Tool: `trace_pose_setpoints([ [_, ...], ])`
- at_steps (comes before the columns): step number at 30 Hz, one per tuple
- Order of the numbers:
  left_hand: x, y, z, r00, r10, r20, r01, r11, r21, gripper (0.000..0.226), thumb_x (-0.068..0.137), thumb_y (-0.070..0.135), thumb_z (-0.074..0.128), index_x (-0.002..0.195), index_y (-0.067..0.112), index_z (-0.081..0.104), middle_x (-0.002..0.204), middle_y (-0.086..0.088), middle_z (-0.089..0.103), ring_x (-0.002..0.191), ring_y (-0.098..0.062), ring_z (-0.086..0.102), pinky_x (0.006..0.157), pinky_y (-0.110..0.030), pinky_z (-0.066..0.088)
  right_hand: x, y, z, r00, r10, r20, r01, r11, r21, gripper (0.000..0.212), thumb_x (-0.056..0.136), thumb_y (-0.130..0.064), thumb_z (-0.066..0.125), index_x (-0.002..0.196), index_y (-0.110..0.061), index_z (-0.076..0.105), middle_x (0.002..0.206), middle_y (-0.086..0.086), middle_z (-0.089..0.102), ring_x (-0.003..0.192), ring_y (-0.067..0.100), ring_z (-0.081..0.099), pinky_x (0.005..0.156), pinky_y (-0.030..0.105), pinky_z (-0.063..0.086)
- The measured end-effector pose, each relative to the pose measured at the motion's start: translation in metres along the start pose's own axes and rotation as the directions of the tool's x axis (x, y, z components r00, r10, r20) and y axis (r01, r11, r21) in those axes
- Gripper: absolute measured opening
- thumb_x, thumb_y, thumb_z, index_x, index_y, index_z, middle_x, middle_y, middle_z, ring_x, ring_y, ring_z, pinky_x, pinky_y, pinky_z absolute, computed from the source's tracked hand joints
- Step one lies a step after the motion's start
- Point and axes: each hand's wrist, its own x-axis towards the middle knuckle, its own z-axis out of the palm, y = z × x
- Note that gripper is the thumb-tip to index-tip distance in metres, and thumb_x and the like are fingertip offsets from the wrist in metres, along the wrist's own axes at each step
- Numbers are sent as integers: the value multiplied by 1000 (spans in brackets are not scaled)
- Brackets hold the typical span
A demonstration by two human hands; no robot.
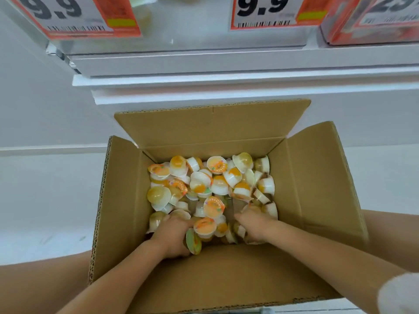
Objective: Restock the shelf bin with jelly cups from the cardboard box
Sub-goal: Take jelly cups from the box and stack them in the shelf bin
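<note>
An open cardboard box (317, 177) stands on the floor below the shelf, its flaps folded out. Inside lies a loose heap of jelly cups (210, 184), white and clear with orange fruit and printed lids. Both of my hands reach down into the near side of the heap. My left hand (172, 234) is sunk among the cups, its fingers curled around some of them, a green-lidded cup (193, 242) by its thumb. My right hand (254, 225) digs into the cups at the right, fingertips buried. The shelf bin (181, 23) shows only partly at the top.
White shelf edges (226, 71) run across above the box. Orange price tags marked 9.9 (267, 12) hang on the bin fronts. A red-and-white carton (371, 21) stands at the top right. White floor lies to the left of the box.
</note>
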Motion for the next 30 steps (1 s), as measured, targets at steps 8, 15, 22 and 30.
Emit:
trace_pose_setpoints([
  [8, -6, -1, 1, 991, -77, -112, 53, 977, -209, 42, 56, 47, 74, 86, 21, 61, 89, 8, 56, 86, -10, 48, 68, -25, 40, 40, -18, 18, 998, 51, 28, -50, 998, -44, 74, 79, -57, 64, 135, -15, 43, 137, 8, 46, 129, 28, 37, 106, 49, 30],
  [15, -35, -9, -25, 997, -69, 35, 72, 659, -749, 42, 65, 14, 84, 100, 13, 62, 88, 4, 60, 81, -8, 60, 75, -21, 51, 34, -19, -4, 998, -69, 0, 68, 977, -201, 60, 71, -46, 75, 120, -16, 56, 119, 7, 55, 111, 25, 49, 93, 38, 43],
  [22, -80, 8, -103, 984, -130, -125, -34, 548, -836, 53, 54, 33, 79, 100, 17, 58, 106, -10, 64, 98, -24, 64, 88, -36, 54, -51, -22, -59, 962, -108, -252, 181, 940, 290, 49, 69, -35, 78, 100, -21, 43, 95, 4, 54, 78, 18, 51, 63, 34, 45],
  [30, -152, 52, -211, 975, 33, -222, -195, -369, -909, 37, 82, 33, 53, 108, 8, 61, 92, -16, 65, 78, -26, 67, 71, -34, 59, -187, -45, -213, 812, 55, -582, 584, -40, 811, 52, 74, -16, 75, 122, -12, 56, 115, 4, 67, 105, 16, 65, 94, 27, 50],
])
